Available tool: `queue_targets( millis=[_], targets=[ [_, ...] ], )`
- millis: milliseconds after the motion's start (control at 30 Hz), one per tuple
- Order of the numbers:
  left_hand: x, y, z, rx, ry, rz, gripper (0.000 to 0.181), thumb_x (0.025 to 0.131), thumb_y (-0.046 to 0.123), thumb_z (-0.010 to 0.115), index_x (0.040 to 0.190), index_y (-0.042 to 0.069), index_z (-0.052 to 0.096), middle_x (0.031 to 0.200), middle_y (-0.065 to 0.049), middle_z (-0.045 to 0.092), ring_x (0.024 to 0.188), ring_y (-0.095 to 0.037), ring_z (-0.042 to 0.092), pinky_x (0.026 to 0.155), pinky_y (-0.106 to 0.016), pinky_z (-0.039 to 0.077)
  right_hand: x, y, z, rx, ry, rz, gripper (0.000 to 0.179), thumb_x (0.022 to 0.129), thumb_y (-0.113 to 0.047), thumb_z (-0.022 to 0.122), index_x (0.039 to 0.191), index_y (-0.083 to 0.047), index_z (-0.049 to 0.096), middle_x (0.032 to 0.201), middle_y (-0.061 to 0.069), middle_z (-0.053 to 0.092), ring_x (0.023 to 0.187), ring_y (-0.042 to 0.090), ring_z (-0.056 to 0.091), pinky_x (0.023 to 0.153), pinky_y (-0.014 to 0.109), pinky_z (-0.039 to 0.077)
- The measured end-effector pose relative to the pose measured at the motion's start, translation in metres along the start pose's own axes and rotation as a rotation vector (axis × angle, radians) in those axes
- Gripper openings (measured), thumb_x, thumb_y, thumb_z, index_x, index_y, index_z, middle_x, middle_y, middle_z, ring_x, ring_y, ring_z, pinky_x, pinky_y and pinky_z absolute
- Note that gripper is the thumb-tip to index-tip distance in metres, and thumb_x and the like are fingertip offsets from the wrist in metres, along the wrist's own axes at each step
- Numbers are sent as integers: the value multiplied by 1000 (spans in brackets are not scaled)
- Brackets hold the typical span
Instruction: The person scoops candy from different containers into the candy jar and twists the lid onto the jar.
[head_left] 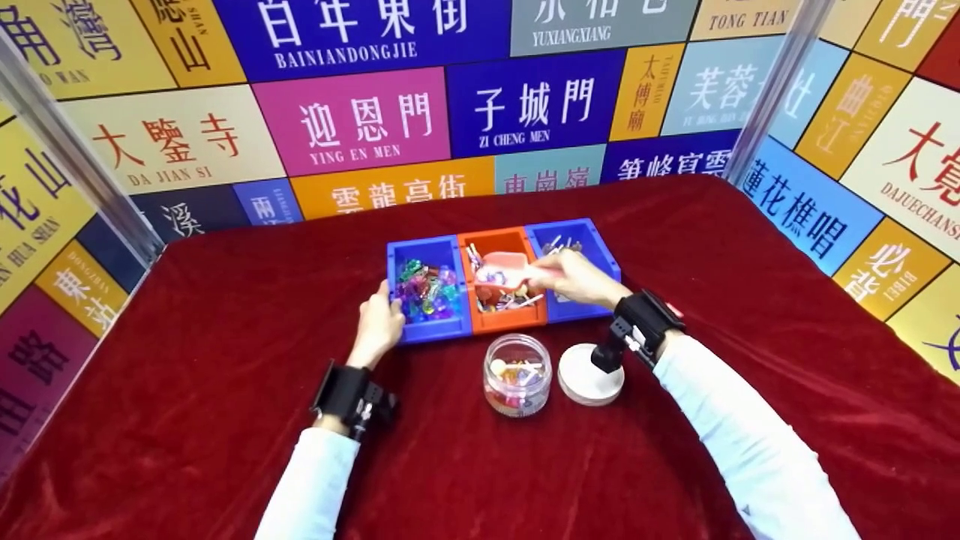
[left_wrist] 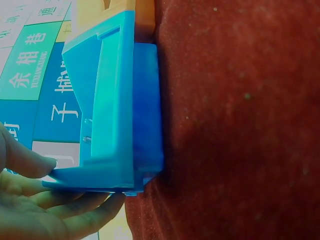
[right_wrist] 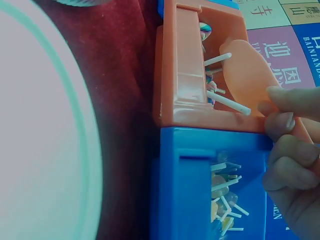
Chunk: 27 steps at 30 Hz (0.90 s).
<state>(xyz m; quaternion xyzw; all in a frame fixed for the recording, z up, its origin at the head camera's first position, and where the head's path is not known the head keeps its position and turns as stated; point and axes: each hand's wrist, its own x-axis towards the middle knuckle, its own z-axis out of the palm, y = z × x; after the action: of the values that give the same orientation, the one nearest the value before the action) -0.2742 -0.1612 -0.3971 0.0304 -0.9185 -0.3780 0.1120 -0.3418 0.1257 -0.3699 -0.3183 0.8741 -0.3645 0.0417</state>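
My right hand (head_left: 574,276) grips the handle of a pink scoop (right_wrist: 247,70), whose bowl is inside the orange bin (head_left: 510,326) among small lollipops with white sticks. Some wrapped pieces show in the scoop's bowl. With my left hand (head_left: 380,322) I hold the outer side wall of the left blue bin (left_wrist: 125,100), thumb over the rim and fingers underneath. That bin contains shiny, colourful wrapped candies (head_left: 429,292). The right blue bin (right_wrist: 170,190), partly behind my right hand in the head view, has more white-stick lollipops (right_wrist: 227,195).
In front of the bins stands an open clear jar (head_left: 517,397) with some candies and lollipops inside. A white round lid (head_left: 585,388) lies beside it, under my right wrist camera. Dark red cloth (head_left: 225,337) covers the table, with printed panels (head_left: 352,120) behind.
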Motion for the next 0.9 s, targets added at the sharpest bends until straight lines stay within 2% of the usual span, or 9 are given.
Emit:
queue_targets(
  millis=[133, 300, 500, 567, 667, 767, 867, 900],
  targets=[
    [0, -1, 0, 4, 5, 2, 45, 89, 2, 44, 130, -12, 34, 114, -31, 52, 107, -41, 49, 94, -44, 38, -3, 2, 0, 3, 32, -17, 20, 84, -13, 60, 97, 1, 66, 88, 12, 65, 71, 15, 51, 61, 22, 42],
    [0, 0, -1, -5, 1, -2, 45, 89, 3, 43, 131, -12, 33, 117, -32, 50, 110, -41, 47, 96, -44, 36, -8, 3, 0, 56, 51, -6, 19, 85, -12, 60, 98, 0, 66, 83, 15, 63, 64, 12, 47, 54, 18, 38],
    [-2, 1, 0, -16, 39, 19, 43, 87, 2, 44, 127, -13, 37, 111, -33, 53, 105, -43, 50, 92, -46, 39, -21, -18, -9, 153, 38, 33, 19, 86, -6, 56, 97, 9, 62, 76, 22, 54, 57, 11, 44, 49, 16, 35],
    [-2, 2, 1, -24, 48, 18, 43, 88, 3, 44, 127, -13, 36, 112, -33, 52, 106, -43, 50, 93, -46, 39, -25, -23, -13, 181, 40, 49, 20, 86, -5, 56, 97, 11, 60, 76, 20, 53, 56, 9, 44, 50, 16, 37],
    [-1, 3, 3, -36, 43, 4, 47, 89, 5, 43, 129, -16, 31, 119, -34, 47, 112, -42, 45, 97, -44, 35, -28, -24, -17, 224, 48, 88, 21, 86, -5, 55, 100, 11, 59, 75, 13, 54, 56, 6, 46, 50, 17, 39],
    [-2, 5, 5, -58, 25, -21, 55, 91, 11, 44, 132, -18, 21, 129, -35, 35, 121, -41, 35, 103, -41, 27, -32, -23, -20, 252, 71, 116, 24, 86, -7, 56, 104, 9, 59, 73, 5, 54, 54, 3, 45, 48, 16, 39],
    [-4, 7, 8, -88, 46, -9, 62, 91, 17, 48, 132, -18, 17, 134, -35, 27, 126, -42, 27, 107, -41, 20, -36, -21, -23, 256, 97, 112, 24, 86, -10, 57, 103, 7, 61, 71, 1, 53, 53, 5, 44, 47, 16, 37],
    [-4, 8, 8, -98, 68, 13, 63, 90, 18, 49, 132, -18, 19, 134, -35, 27, 126, -42, 26, 107, -42, 19, -38, -21, -24, 253, 105, 106, 24, 87, -11, 57, 101, 7, 62, 69, 0, 53, 52, 6, 43, 47, 17, 37]
  ],
)
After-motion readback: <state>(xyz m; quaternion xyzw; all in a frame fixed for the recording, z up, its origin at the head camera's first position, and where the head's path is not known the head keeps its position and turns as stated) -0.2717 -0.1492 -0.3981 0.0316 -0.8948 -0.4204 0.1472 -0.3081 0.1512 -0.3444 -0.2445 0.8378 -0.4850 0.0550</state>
